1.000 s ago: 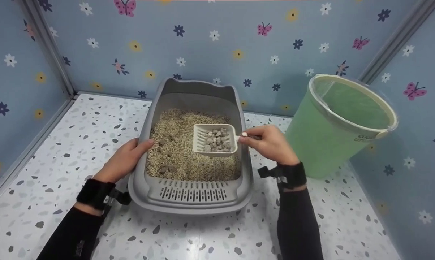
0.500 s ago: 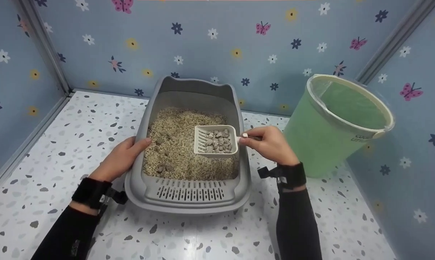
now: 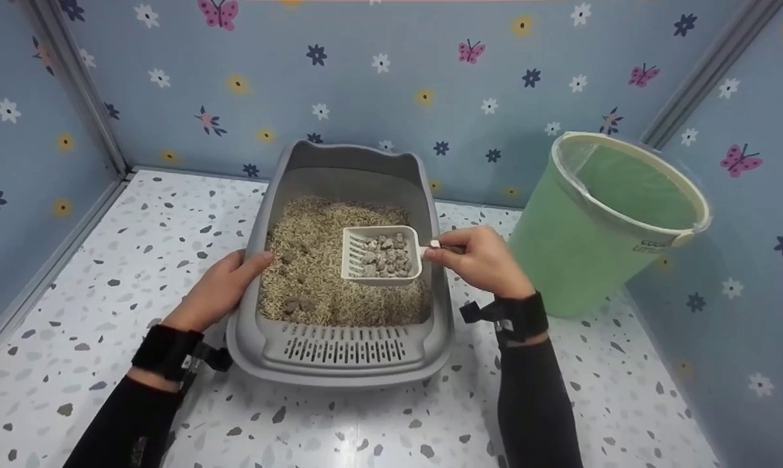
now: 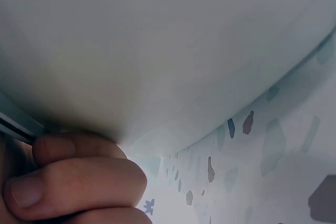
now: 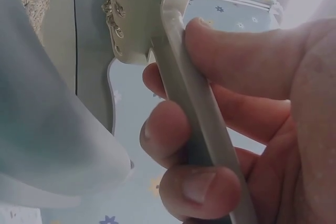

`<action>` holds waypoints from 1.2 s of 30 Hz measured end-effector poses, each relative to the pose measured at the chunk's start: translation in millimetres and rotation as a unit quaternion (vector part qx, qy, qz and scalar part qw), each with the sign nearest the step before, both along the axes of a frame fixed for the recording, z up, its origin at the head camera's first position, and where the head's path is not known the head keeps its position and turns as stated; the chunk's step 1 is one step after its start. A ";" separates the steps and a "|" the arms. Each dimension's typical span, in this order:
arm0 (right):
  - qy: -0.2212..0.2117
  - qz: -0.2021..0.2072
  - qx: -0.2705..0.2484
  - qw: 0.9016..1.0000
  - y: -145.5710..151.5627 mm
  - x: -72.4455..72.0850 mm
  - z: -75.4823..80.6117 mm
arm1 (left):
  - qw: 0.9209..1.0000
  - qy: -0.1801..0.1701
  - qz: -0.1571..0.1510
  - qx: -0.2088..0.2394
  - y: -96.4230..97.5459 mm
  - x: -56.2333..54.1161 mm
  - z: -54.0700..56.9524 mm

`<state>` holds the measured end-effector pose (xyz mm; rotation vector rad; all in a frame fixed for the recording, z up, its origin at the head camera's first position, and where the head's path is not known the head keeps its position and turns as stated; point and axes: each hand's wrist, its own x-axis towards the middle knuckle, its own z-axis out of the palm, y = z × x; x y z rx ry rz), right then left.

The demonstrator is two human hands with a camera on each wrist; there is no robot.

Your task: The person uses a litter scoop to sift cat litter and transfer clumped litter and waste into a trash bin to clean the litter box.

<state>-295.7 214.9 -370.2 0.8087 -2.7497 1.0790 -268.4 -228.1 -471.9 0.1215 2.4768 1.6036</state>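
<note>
A grey litter box (image 3: 339,376) holds tan pellet litter (image 3: 326,260), with a few darker clumps (image 3: 300,304) near its front left. My left hand (image 3: 216,289) grips the box's left rim, thumb over the inside edge; the left wrist view shows its fingers curled under that rim. In my right hand (image 3: 482,260) is the handle (image 5: 197,108) of a cream slotted litter scoop (image 3: 382,281), thumb on one side and fingers wrapped round the other. The scoop hangs level above the litter, loaded with greyish clumps (image 3: 386,255).
To the right stands a green trash bin (image 3: 560,260) with a clear liner over its pale rim. Flowered blue panels (image 3: 378,97) enclose the back and both sides. The floor (image 3: 300,429) is white with grey speckles.
The scoop has shifted slightly left over the litter in my right hand, still loaded. My left hand keeps its grip on the litter box; the head view has moved a little.
</note>
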 end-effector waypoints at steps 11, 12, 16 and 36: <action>0.004 -0.038 0.001 0.999 7.3 3.1 8.8 | 1.000 0.006 0.000 0.004 0.0 -1.1 -0.6; 0.006 -0.039 0.005 0.999 8.6 3.1 10.4 | 1.000 0.008 0.000 0.003 -0.1 -1.1 -0.8; 0.016 -0.046 0.013 0.999 15.1 4.3 20.3 | 1.000 0.010 0.002 0.003 -1.1 -0.8 -1.3; 0.034 -0.185 0.018 0.982 98.8 9.5 122.2 | 1.000 0.010 0.002 -0.004 -1.3 -0.3 -0.4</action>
